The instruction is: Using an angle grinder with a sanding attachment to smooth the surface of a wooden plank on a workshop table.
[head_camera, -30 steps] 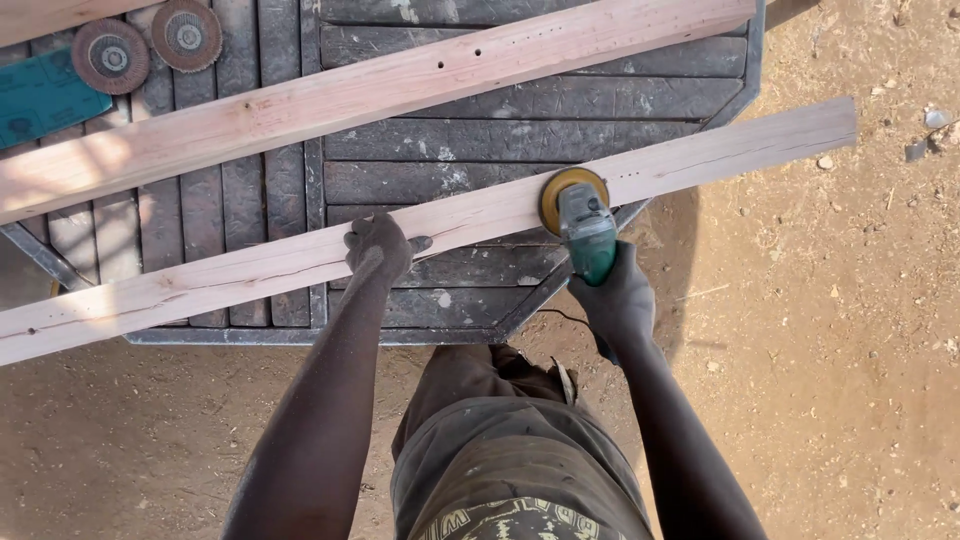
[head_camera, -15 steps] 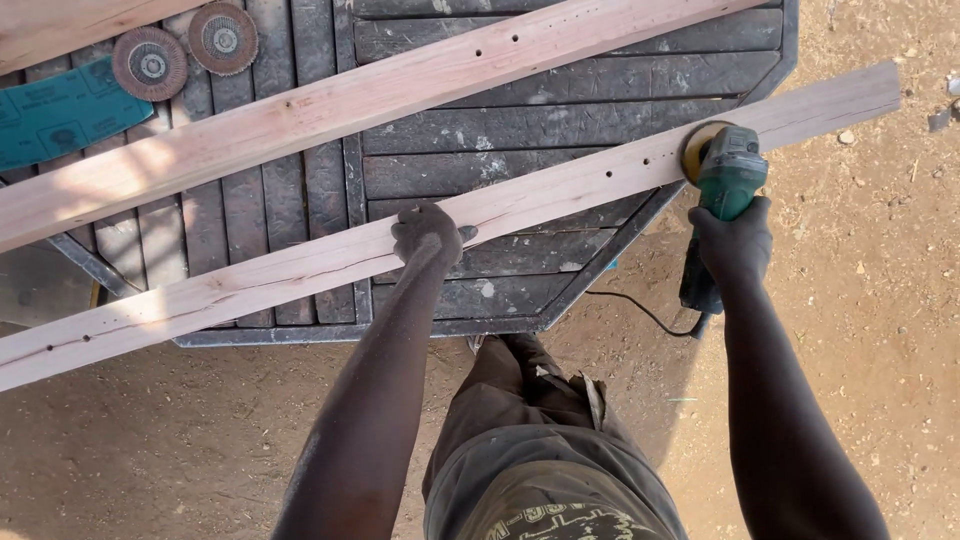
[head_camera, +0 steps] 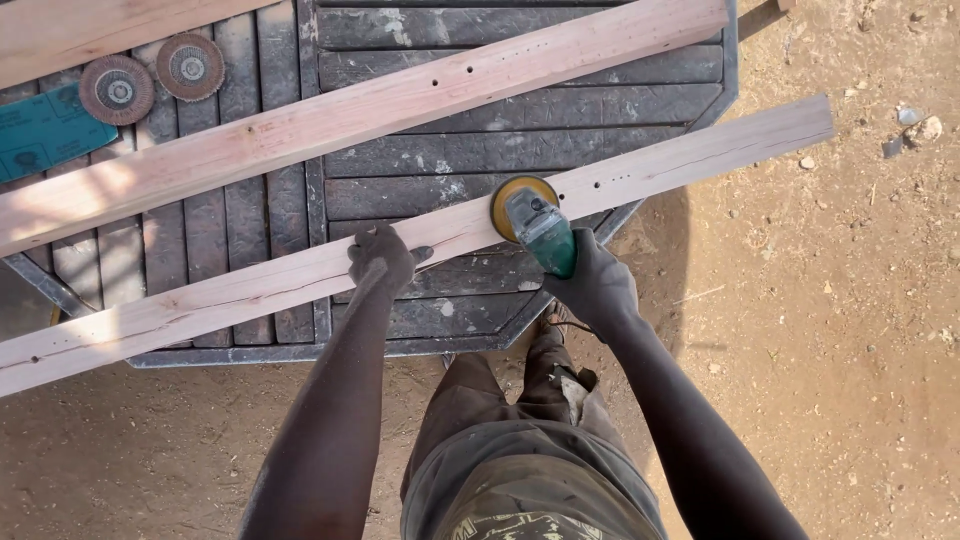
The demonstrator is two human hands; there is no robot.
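A long pale wooden plank (head_camera: 690, 158) lies slanted across the near edge of a dark slatted table (head_camera: 520, 130). My left hand (head_camera: 380, 257) presses down on the plank near its middle, fingers curled over its top. My right hand (head_camera: 597, 285) grips a green angle grinder (head_camera: 540, 232). Its yellowish sanding disc (head_camera: 517, 200) rests on the plank just right of my left hand. A thin cord trails from the grinder down by my legs.
A second, wider plank (head_camera: 400, 100) lies parallel farther back on the table. Two round sanding discs (head_camera: 118, 88) (head_camera: 190, 66) and a teal sandpaper sheet (head_camera: 45, 130) sit at the table's far left. Sandy ground (head_camera: 830, 330) with small stones surrounds the table.
The grinder has travelled left along the plank, from near its right end back toward my left hand. My left hand keeps its hold on the plank.
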